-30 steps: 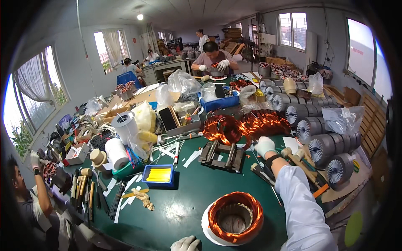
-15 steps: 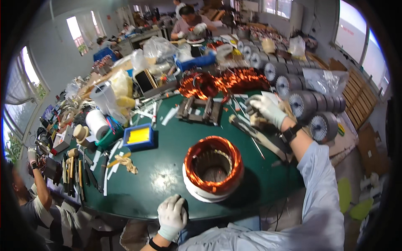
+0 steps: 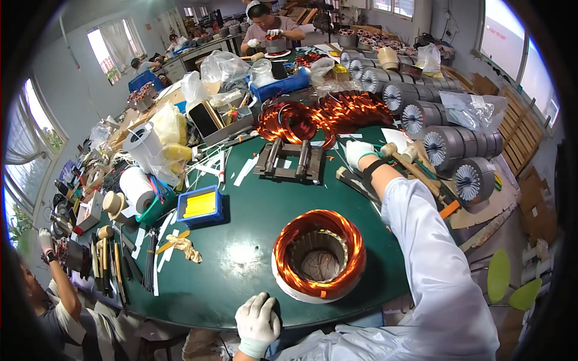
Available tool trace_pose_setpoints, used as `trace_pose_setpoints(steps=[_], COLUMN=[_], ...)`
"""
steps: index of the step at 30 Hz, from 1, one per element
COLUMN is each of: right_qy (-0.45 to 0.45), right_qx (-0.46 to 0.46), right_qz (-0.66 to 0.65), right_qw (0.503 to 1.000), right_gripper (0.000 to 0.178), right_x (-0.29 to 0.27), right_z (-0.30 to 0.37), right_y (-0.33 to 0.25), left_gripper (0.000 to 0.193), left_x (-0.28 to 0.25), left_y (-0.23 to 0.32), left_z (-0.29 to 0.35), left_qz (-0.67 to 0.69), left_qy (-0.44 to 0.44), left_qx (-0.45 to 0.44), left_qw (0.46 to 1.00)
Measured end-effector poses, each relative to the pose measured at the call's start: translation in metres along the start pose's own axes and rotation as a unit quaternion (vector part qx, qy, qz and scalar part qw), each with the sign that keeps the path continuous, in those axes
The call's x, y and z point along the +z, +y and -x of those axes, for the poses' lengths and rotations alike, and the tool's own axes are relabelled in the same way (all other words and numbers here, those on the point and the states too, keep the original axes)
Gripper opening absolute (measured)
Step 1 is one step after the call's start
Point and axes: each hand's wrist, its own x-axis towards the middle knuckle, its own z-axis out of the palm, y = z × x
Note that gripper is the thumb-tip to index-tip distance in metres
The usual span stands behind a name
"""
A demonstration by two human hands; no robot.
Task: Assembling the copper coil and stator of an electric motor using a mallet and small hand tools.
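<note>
Right hand (image 3: 360,154) way across bench (image 3: 211,286), mallet head (image 3: 389,149) just right of it, handle slanting nearer-right. Left hand (image 3: 257,320) at near edge, copper-wound stator (image 3: 319,286) beyond, rightward, closer to left. Honestly can't tell if either hand's fingers grip anything.

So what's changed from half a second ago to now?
The right hand has moved left, from over the mallets toward the metal stand; whether it grips anything is unclear. The left hand stays at the near edge of the green table, and the copper-wound core stays put.
</note>
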Motion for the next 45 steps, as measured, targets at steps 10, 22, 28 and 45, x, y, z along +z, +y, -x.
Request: trace_pose_setpoints(steps=[10,22,28,45], right_qy=[-0.079,0.161,0.029,0.107], right_qx=[0.037,-0.391,-0.307,-0.249], right_qz=[-0.712,-0.259,-0.318,-0.359], right_qw=[0.697,0.869,0.897,0.893], right_gripper=[0.036,0.021,0.023,0.023], right_x=[-0.056,-0.155,-0.097,-0.05], right_z=[0.035,0.344,0.413,0.411], right_y=[0.022,0.026,-0.013,-0.039], left_gripper=[0.037,0.036,0.057,0.04], left_x=[-0.003,-0.058,-0.076,-0.049], left_y=[0.001,0.005,0.036,0.047], left_z=[0.003,-0.048,-0.125,-0.129], left_qz=[0.022,0.166,0.17,0.226], left_qy=[-0.003,-0.001,0.039,0.031], left_qx=[-0.002,0.006,0.216,0.178], left_qw=[1.0,0.986,0.961,0.957])
